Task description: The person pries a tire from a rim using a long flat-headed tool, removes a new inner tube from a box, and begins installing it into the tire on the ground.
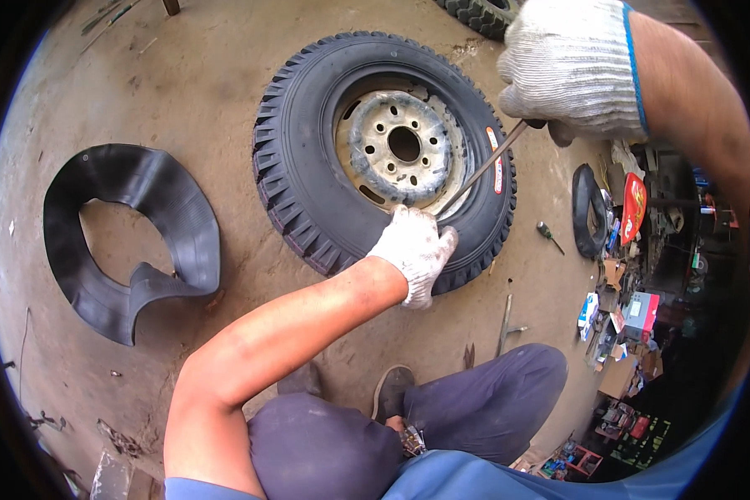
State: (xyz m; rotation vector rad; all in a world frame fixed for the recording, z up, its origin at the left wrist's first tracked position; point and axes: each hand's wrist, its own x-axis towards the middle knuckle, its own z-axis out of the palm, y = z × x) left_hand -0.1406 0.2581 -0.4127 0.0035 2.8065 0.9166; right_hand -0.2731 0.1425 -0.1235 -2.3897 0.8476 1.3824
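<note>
A black tire (308, 142) with chunky tread lies on the floor, a worn, whitish steel wheel rim (404, 179) inside it. My right hand (571, 71), in a white knit glove with a blue cuff, is closed round the upper end of a tire lever (493, 158). The lever slants down to the left, its lower end at the gap between rim and tire bead. My left hand (414, 252), gloved too, rests closed on the tire's near sidewall beside the rim edge and the lever's lower end. What its curled fingers hold, if anything, is hidden.
A black rubber tire flap (179, 200) lies at the left. Near my knee is a metal bar with a crosspiece (505, 325); a screwdriver (550, 236) lies to its right. Another tire (483, 15) shows at the far edge. Boxes (640, 315) and clutter line the right side.
</note>
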